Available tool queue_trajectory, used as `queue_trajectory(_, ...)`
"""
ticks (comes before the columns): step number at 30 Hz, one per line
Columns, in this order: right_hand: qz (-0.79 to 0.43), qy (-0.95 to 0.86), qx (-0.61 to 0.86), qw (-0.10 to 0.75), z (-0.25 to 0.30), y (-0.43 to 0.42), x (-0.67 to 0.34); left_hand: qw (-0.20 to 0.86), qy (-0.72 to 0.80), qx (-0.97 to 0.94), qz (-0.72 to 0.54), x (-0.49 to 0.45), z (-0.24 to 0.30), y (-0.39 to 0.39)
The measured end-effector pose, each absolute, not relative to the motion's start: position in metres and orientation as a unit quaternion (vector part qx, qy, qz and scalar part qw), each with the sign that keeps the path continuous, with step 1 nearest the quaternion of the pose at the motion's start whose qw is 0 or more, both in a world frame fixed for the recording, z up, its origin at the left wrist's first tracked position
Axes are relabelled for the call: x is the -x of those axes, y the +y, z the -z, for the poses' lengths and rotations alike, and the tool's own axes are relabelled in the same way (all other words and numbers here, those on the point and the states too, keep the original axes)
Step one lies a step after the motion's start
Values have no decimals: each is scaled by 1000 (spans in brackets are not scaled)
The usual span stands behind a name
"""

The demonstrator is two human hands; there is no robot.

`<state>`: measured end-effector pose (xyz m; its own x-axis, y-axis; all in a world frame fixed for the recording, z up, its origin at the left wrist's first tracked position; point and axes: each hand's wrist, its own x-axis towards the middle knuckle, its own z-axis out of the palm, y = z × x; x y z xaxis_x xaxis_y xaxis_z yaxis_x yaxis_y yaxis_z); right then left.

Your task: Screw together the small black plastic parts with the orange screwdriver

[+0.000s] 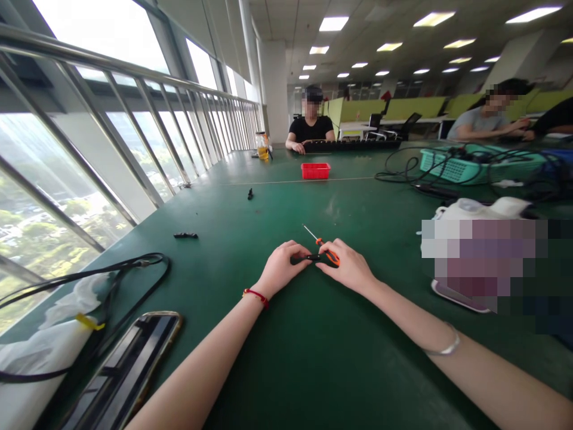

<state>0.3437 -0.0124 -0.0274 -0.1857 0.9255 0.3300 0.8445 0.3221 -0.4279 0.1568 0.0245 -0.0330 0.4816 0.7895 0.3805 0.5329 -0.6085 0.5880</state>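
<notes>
Over the middle of the green table (250,358), my left hand (286,264) pinches one end of a small black part (314,258), too small to name. The fingertips of my right hand (347,266) touch the other end of that part. A screwdriver (320,242) with an orange and black handle is tucked in my right hand, its thin metal shaft pointing up and left, away from the part. Both hands are closed. My palms and some of the fingers are hidden from this side.
Black pieces (185,235) lie on the left. A red tray (316,171) stands ahead, near a seated person (312,122). Cables trail over a turquoise basket (454,167) at the right. A phone (129,364) lies front left. A white-topped object (470,209), mostly blurred out, is right.
</notes>
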Motion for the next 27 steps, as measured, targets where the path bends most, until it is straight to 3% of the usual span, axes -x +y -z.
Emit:
queue_trajectory(21, -66, -796, 540, 266, 38, -7, -350, 143, 371, -864, -307, -160, 30, 19)
queue_trajectory(27, -79, -787, 546, 274, 39, -5, -351, 40, 355, -892, -279, -164, 29, 15)
